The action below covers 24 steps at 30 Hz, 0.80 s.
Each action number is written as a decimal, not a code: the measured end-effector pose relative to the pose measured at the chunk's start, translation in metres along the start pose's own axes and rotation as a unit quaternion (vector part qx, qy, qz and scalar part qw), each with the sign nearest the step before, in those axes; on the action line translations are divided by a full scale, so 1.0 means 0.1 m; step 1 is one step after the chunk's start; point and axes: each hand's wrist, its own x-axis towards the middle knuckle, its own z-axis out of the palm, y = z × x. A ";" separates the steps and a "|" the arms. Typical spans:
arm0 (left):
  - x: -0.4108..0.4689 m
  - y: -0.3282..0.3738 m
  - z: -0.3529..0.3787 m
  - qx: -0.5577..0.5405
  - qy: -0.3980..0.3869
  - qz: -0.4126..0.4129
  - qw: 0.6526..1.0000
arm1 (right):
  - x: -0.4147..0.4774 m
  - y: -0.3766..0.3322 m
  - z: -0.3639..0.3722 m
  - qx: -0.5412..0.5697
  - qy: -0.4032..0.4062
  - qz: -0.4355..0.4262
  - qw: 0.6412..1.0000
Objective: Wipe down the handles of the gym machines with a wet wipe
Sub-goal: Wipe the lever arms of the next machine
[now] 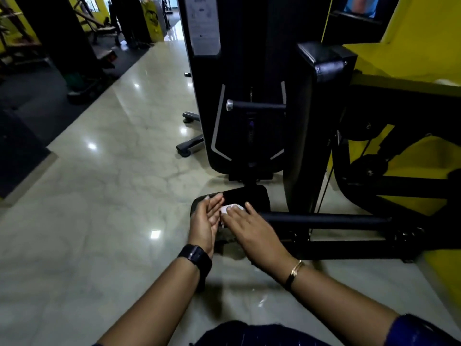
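A black padded seat (247, 196) of a gym machine lies low in front of me. On its near part sits a crumpled white wet wipe (230, 209). My right hand (249, 227) lies flat on the wipe with straight fingers, pressing it onto the pad. My left hand (207, 219) stands edge-on just left of the wipe, palm turned toward it, fingers straight, touching the pad's left edge. A black foam-covered bar (324, 219) runs to the right from under my right hand. A short black handle with a silver end cap (257, 105) sticks out higher up on the machine.
The black machine tower (224, 71) and an upright back pad (311, 133) stand behind the seat. Yellow and black frame parts (399, 171) fill the right side. Glossy marble floor (112, 183) spreads to the left, bordered by dark mats and other gym equipment (37, 58).
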 end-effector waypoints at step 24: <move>0.20 -0.37 0.03 -0.052 -0.054 -0.010 0.997 | 0.15 -0.09 0.36 -0.111 -0.024 0.112 0.987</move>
